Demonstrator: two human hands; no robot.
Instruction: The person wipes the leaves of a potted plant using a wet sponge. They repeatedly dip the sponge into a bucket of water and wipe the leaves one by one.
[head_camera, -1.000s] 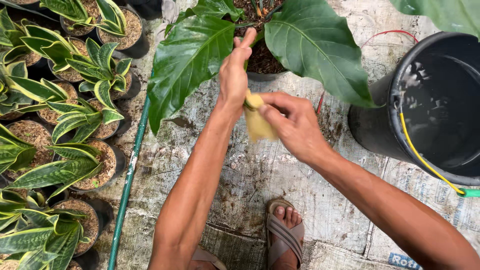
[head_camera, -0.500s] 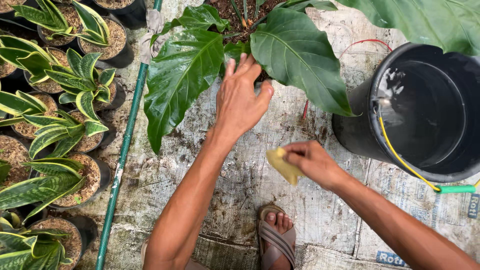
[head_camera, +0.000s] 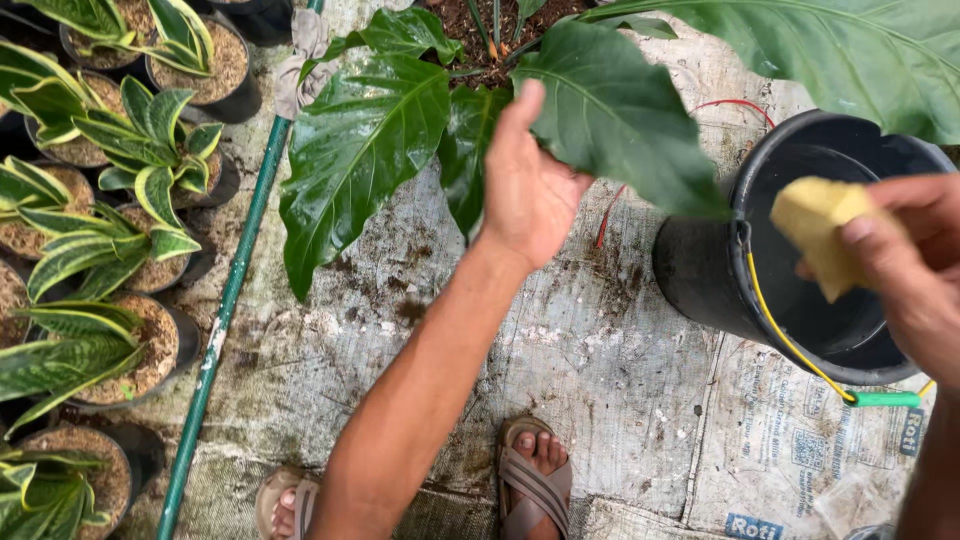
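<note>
The right hand (head_camera: 915, 270) has swung away from the middle of the floor and now hangs over the black bucket (head_camera: 700, 280) at the right edge, carrying the yellow sponge (head_camera: 815, 225) with it; half a second back it sat low beside the left forearm. The left hand (head_camera: 525, 190) has slid up and right, and the plant looms larger now.

That right grip is clenched on the sponge, thumb pressed across its front, the sponge poised above the bucket's dark opening. A yellow handle wire with a green grip piece (head_camera: 885, 399) curves down the bucket's near rim.

The left hand is released, fingers straight, palm held up against a broad dark green leaf (head_camera: 620, 120), touching it from beneath its edge. Another large glossy leaf (head_camera: 355, 150) droops just to the left of it.

Along the floor's left edge stand potted striped-leaf plants (head_camera: 150, 150), with a green pole (head_camera: 225, 310) running from the top down to the near-left corner. Two sandalled feet (head_camera: 535, 480) show at the near edge, on a stained woven sheet (head_camera: 600, 380) covering the floor.
</note>
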